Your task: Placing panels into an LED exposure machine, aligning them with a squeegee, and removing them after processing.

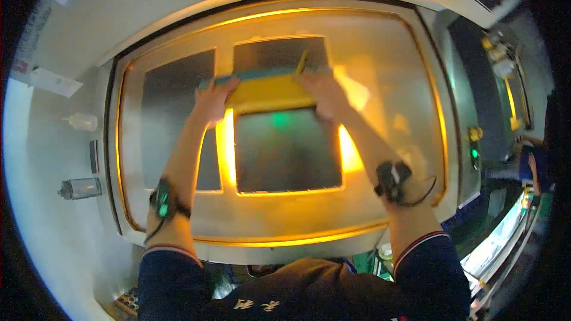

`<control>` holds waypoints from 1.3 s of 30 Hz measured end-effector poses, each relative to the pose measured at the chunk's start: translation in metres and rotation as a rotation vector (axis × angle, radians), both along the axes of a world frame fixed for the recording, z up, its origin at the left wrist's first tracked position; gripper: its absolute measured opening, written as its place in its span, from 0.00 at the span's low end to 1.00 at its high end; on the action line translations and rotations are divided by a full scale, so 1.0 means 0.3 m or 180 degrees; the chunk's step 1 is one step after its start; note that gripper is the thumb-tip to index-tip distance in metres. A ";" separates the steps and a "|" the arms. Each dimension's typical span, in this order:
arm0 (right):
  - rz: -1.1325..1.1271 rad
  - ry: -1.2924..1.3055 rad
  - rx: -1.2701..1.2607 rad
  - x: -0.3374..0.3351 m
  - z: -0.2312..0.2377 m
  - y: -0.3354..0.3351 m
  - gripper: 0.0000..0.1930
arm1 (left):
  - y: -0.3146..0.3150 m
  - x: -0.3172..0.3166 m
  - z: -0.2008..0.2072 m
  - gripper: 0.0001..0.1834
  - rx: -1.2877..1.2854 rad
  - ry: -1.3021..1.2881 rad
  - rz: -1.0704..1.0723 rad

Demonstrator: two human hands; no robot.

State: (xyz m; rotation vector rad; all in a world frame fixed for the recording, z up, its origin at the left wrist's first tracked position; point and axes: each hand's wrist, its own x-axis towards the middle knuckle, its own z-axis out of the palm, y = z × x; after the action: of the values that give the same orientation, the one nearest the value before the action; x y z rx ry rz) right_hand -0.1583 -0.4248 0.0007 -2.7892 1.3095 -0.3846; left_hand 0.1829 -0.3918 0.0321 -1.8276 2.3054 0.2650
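My left hand (215, 100) grips the left end of a wide yellow bar-like piece (267, 95) with a blue-grey upper edge. My right hand (324, 92) is closed round its right end, where a thin yellow strip (302, 64) sticks up by the fingers. Motion blurs the piece, so its exact kind does not show. It spans the middle dark rectangular panel (288, 154), across its upper part. A second dark panel (178, 119) lies to the left, partly behind my left forearm. Both panels are on a glowing, pale framed table (285, 217).
Yellow light runs along the table's raised dark rim (443, 113). On the left ledge are a clear jar (81, 188), a white bottle (81, 122) and a paper sheet (55, 82). Green lamps (474, 153) mark equipment on the right. Another person (531, 163) is at the far right.
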 end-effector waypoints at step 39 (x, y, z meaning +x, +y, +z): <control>-0.0594 -0.1065 0.0635 -0.393 0.011 1.328 0.32 | 1.332 -0.001 0.228 0.48 0.1458 -0.0173 0.0010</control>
State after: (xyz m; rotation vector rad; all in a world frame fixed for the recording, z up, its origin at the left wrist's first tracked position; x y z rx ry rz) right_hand -0.2762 -0.0264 0.0040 -2.3243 1.4364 -0.6554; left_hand 0.1825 0.0078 0.1005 -1.5831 1.9929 0.6714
